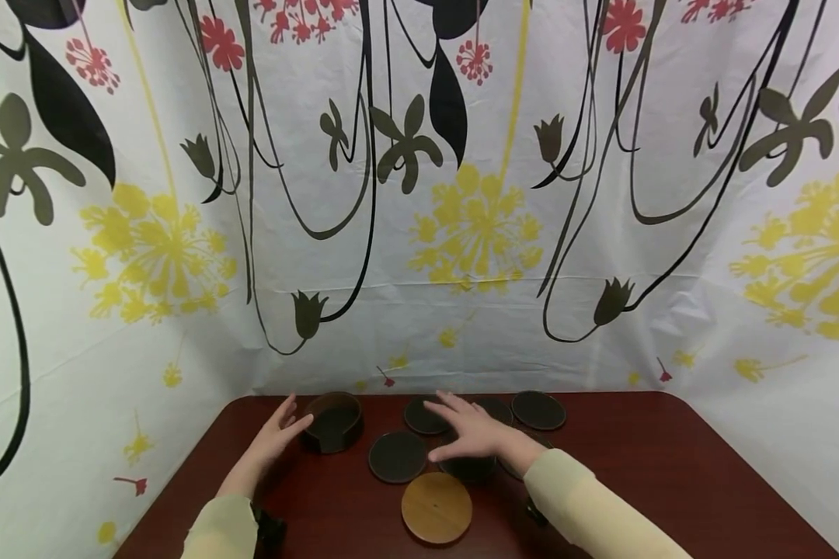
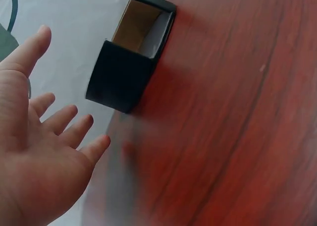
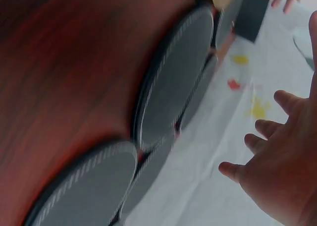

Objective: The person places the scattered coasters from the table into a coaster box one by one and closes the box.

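My left hand (image 1: pixel 274 439) is raised beside a round dark coaster holder (image 1: pixel 335 425) with a notch in its front wall. In the left wrist view, the fingers of that hand are spread apart from the holder (image 2: pixel 119 76), holding nothing. My right hand (image 1: pixel 477 432) hovers over a group of round black coasters (image 1: pixel 397 458), partly hiding several of them. Its fingers are extended, and the right wrist view shows a gap between them and the coasters (image 3: pixel 178 77). A round wooden disc (image 1: pixel 436 508) lies flat in front of the coasters.
The dark red wooden table (image 1: pixel 636 481) runs back to a white hanging cloth (image 1: pixel 419 349) printed with flowers. Another black coaster (image 1: pixel 538 410) lies at the back right of the group. Small dark objects show beneath both wrists.
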